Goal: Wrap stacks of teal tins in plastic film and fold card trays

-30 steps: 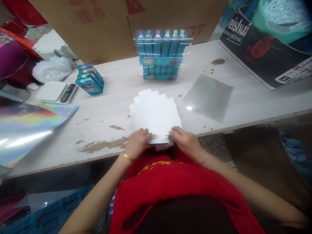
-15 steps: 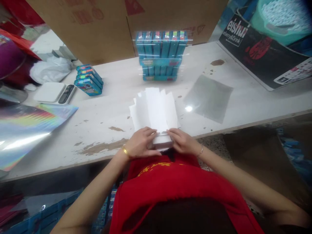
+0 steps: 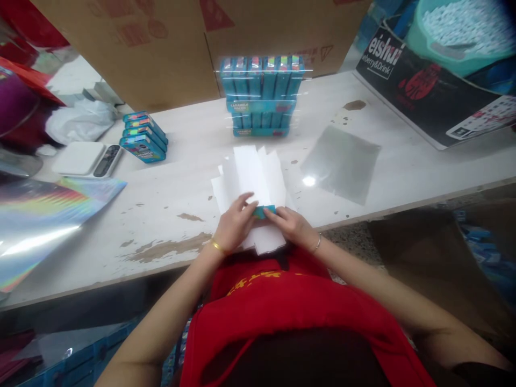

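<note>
A fanned stack of white card blanks lies at the table's front edge before me. Across its near part, a blue printed flap of one card is turned up between my hands. My left hand is closed on the flap's left end, its forefinger raised a little. On the right end, my right hand presses with thumb and fingers. White card juts toward me below the hands. How the flap joins the card beneath is partly hidden by my fingers.
Clear-wrapped blue display boxes stand behind the stack, before a large carton. Small blue boxes and a white scale sit left, near shiny film. Clear sheets and a black box are right.
Both hands have shifted slightly up the stack, and the blue printed flap now shows between them where white card was. More white card now sticks out toward me.
</note>
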{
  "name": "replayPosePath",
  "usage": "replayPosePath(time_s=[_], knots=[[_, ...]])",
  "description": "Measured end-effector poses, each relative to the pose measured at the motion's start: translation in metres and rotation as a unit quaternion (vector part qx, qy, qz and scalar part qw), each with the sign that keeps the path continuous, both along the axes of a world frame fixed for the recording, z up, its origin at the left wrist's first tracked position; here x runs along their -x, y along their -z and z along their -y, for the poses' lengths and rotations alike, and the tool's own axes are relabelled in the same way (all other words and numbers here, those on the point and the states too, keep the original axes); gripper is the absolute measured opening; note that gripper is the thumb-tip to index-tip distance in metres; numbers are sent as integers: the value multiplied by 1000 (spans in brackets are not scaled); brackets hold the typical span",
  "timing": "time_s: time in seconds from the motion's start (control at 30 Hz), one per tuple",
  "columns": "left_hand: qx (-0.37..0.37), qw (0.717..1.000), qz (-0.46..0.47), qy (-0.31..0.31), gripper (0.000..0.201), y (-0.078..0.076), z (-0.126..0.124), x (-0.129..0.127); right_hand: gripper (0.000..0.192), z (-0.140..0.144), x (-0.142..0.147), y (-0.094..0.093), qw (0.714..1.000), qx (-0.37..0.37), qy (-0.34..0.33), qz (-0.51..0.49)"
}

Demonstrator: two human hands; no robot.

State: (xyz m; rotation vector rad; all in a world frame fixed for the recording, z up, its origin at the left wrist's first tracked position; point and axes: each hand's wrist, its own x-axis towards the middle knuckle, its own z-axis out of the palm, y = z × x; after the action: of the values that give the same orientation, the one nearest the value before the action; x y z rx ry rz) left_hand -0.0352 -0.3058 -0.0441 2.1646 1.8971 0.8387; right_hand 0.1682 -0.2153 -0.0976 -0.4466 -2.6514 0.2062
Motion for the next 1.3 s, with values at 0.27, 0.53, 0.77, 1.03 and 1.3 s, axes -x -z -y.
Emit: replayPosePath(time_s=[0.27, 0.53, 0.77, 1.03, 1.3], knots=[[2, 921, 361, -145, 88, 45, 23, -26, 48, 7, 8, -3, 998, 46, 40, -16], [80, 898, 337, -271, 71, 35, 9, -53, 58, 14, 20, -6, 994, 70, 11, -85], [50, 893, 310, -322, 67, 41, -1, -51, 43, 19, 16, 11, 998, 32, 33, -41], [-56, 975, 63, -206, 59, 17, 11, -36, 22, 27, 36, -9, 991, 25, 115, 56], [-3, 983, -180, 43, 29, -6, -1, -16, 35, 33, 27, -25, 984, 88, 138, -72]])
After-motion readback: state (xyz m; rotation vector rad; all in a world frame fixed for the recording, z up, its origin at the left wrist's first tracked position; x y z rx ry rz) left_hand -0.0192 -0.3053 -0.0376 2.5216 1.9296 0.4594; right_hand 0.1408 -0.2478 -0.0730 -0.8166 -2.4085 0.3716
